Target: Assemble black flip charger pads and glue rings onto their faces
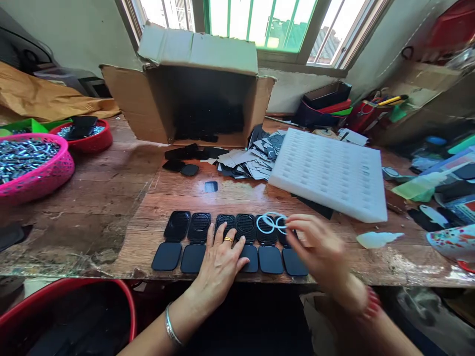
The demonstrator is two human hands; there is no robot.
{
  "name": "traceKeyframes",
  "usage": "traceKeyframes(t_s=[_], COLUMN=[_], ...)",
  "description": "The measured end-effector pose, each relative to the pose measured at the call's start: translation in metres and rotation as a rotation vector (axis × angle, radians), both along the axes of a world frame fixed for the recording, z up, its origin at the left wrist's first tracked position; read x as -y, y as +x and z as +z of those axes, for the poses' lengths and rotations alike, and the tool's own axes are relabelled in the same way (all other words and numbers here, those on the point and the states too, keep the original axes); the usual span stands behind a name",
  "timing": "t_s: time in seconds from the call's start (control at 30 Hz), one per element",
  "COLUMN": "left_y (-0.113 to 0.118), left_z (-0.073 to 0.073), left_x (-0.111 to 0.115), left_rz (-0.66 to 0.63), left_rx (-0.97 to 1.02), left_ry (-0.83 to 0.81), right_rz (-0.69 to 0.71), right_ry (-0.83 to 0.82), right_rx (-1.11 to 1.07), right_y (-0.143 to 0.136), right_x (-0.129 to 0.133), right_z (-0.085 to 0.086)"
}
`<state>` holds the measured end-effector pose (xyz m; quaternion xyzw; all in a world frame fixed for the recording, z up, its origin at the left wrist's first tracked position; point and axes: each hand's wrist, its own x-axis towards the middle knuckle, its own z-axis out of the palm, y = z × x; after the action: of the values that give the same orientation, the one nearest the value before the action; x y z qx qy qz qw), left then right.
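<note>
Several opened black square cases (177, 226) lie in a row along the table's front edge, flat lids (166, 256) towards me and ridged halves with circular recesses behind. My left hand (218, 257) rests palm down across the middle cases with its fingers spread. A gold ring is on one finger. At the right end of the row, my right hand (321, 244) pinches some thin white rings (266, 223) by their right side. The rings overlap each other just above the cases. This hand is slightly blurred, and it partly hides the last case.
Behind the row stands an open cardboard box (200, 52). Cut paper scraps (252, 160) and a white foam tray (330, 170) lie right of it. A pink basket (67, 165) of metal pins is at left, and a glue bottle (419, 185) at right. A red tub (129, 301) sits below.
</note>
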<state>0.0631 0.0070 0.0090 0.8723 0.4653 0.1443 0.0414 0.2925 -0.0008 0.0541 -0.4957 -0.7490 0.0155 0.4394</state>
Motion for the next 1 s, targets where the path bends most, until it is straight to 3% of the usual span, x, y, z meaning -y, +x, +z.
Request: traceKeyframes(t_s=[0.1, 0.27, 0.57, 0.73, 0.83, 0.93, 1.0], left_y=[0.0, 0.002, 0.001, 0.0, -0.001, -0.002, -0.001], left_z=[-0.003, -0.004, -0.003, -0.007, -0.008, -0.011, -0.016], left_x=[0.0, 0.0, -0.001, -0.004, -0.004, -0.005, -0.007], left_rz=[0.004, 0.001, -0.036, -0.065, -0.081, -0.088, -0.079], left_rx=[0.008, 0.013, 0.024, 0.008, -0.024, -0.037, -0.03], left_ry=[0.012, 0.026, 0.019, 0.014, 0.043, 0.082, 0.114], right_rz=[0.119, 0.157, 0.248, 0.277, 0.099, -0.266, -0.465], right_ry=[0.03, 0.007, -0.147, -0.147, -0.077, -0.048, -0.134], right_rx=[0.207, 0.418, 0.682, 0.59, 0.451, 0.372, 0.401], right_y=[-0.024, -0.037, -0.036, -0.028, -0.004, 0.032, 0.054], right_x=[-0.019, -0.041, -0.038, -0.039, -0.048, -0.064, -0.074], right_z=[-0.022, -0.047, -0.042, -0.036, -0.027, -0.021, -0.02])
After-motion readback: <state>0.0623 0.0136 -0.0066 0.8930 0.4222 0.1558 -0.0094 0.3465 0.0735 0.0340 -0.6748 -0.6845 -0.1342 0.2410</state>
